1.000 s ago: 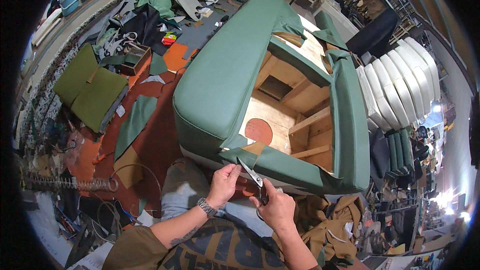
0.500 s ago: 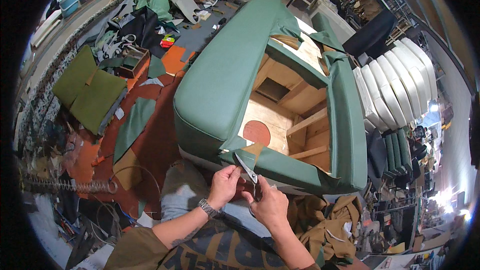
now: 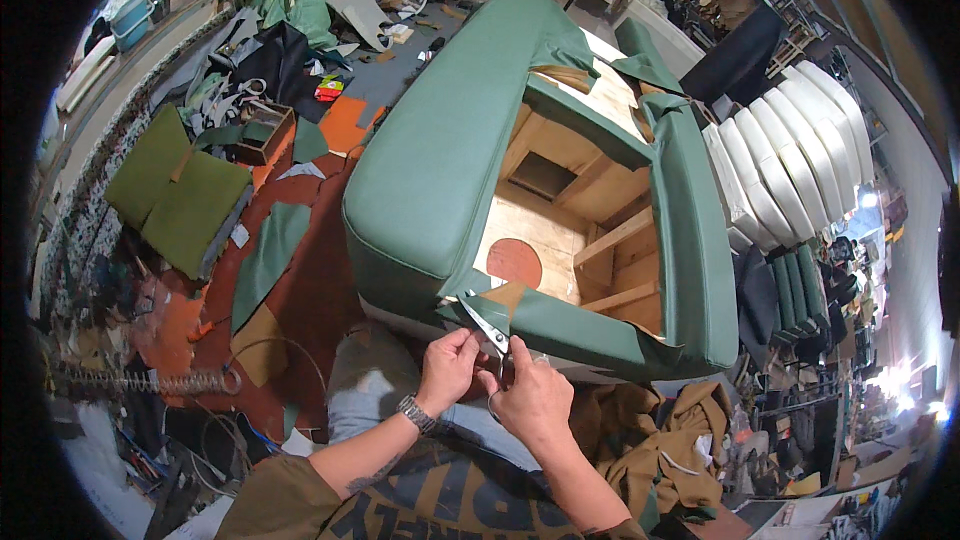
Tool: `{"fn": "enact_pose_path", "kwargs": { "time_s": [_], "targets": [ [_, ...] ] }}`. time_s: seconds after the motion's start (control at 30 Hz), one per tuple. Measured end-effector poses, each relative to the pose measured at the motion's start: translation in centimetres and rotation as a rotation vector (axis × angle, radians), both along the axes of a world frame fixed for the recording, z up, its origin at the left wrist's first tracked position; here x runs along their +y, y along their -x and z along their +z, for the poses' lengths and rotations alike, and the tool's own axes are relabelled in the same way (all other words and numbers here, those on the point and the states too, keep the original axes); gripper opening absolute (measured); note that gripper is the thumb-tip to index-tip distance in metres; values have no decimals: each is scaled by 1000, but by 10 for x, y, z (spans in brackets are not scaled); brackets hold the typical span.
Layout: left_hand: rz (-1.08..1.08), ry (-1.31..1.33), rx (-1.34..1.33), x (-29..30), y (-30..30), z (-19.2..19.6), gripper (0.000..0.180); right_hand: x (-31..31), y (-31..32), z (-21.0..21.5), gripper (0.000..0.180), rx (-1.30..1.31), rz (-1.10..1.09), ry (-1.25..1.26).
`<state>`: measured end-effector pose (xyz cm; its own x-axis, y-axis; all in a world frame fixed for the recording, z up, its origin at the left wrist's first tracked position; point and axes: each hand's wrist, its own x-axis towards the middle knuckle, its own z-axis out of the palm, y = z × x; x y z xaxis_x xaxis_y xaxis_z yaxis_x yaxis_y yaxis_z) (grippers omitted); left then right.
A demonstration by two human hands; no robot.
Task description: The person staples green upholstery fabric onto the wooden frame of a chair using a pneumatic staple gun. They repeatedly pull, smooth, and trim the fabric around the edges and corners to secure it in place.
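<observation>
In front of me is a wooden furniture frame (image 3: 632, 280) covered in green upholstery material (image 3: 430, 180), its inside exposed. My right hand (image 3: 535, 398) holds a pair of metal scissors (image 3: 487, 326) by the handles. Their blades point up and left, over the loose green flap and a brown backing piece (image 3: 506, 294) at the frame's near corner. Just left of the scissors, my left hand (image 3: 447, 370) is closed in a pinch at the flap's lower edge. Its fingertips partly hide what they grip.
At left are green cut pieces (image 3: 270, 260), an olive cushion (image 3: 180, 195) and a coil spring (image 3: 150, 374). Brown cloth (image 3: 660, 440) lies heaped by my right arm. Stacked white cushions (image 3: 790, 155) stand beyond the frame's right side.
The scissors and my right hand have shifted slightly up and left, with the blade tips farther over the green flap. My left hand stays near the same spot.
</observation>
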<state>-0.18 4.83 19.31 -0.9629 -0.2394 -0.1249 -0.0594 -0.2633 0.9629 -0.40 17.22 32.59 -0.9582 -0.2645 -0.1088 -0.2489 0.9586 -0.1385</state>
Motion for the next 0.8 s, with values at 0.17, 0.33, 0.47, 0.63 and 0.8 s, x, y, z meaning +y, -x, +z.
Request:
{"fn": "enact_pose_path", "kwargs": {
  "time_s": [0.17,0.33,0.47,0.63,0.8],
  "targets": [
    [-14,-59,-21,-1,-1,5,24,3,1,-2,66,-13,31,16],
    [-8,-41,-25,-2,0,-1,24,12,3,-18,64,-29,45,87],
    [2,-54,-63,-2,0,-5,26,16,3,-29,62,-8,66,120],
    [71,131,10,-4,4,-14,31,13,8,-33,64,33,54,126],
    [98,235,38,-7,8,-22,34,14,19,-40,63,61,105,156]
  ]
}}
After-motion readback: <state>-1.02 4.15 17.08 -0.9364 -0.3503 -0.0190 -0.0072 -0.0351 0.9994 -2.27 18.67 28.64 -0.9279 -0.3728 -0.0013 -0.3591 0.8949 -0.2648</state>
